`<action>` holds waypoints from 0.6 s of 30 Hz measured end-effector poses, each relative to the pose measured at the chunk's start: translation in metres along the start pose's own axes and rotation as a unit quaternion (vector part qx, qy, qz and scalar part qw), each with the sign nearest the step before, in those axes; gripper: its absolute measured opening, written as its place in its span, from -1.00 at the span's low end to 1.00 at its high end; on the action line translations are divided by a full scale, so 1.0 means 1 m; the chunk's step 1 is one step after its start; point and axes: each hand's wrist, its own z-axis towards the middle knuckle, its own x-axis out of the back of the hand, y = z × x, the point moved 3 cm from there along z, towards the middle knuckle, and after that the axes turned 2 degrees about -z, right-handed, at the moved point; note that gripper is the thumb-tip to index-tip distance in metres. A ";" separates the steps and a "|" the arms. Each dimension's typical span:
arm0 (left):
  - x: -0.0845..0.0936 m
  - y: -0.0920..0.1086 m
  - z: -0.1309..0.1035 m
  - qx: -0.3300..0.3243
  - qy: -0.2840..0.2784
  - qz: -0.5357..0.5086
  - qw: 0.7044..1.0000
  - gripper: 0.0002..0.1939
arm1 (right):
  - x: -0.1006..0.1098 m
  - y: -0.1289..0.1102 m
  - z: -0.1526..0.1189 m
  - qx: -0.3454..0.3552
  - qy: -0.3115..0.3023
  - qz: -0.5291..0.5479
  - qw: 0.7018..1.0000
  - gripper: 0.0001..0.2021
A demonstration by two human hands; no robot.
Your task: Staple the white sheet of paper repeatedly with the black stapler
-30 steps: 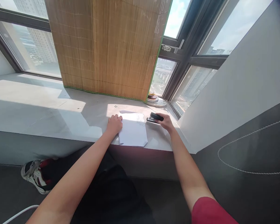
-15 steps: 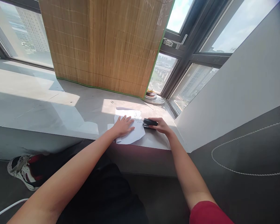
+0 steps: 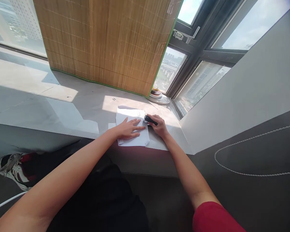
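White paper (image 3: 125, 113) lies on the window sill, with a patch of small dark marks near its right edge. My left hand (image 3: 129, 128) rests flat on it with fingers spread. A black stapler (image 3: 150, 120) is in my right hand (image 3: 159, 126), fingers wrapped round its body. The stapler's front end reaches over the paper's right edge, beside the marks. Its lower jaw is mostly hidden by the paper and my fingers. Another white sheet (image 3: 111, 126) sticks out at the paper's left side.
A bamboo blind (image 3: 99, 42) hangs behind the sill (image 3: 87, 96). Stacked round discs (image 3: 157, 96) stand in the window corner. A few tiny staple-like bits (image 3: 114, 99) lie on the sill. To the right, a beaded cord (image 3: 232, 170) hangs in a loop.
My right hand has moved the stapler left, from just beside the paper onto its right edge. My left hand remains on the paper, its fingers reaching further right. The view has shifted slightly.
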 end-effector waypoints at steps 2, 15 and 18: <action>0.000 0.000 0.001 0.002 0.006 -0.002 1.000 -0.40 | -0.003 0.000 0.000 0.009 -0.001 -0.032 0.999 -0.55; -0.002 0.005 0.001 0.012 0.005 0.006 1.000 -0.40 | -0.010 0.000 0.004 0.016 -0.009 -0.070 0.997 -0.51; -0.002 0.006 0.001 0.015 -0.003 0.007 1.000 -0.38 | -0.011 0.000 0.004 0.027 -0.006 -0.074 0.997 -0.52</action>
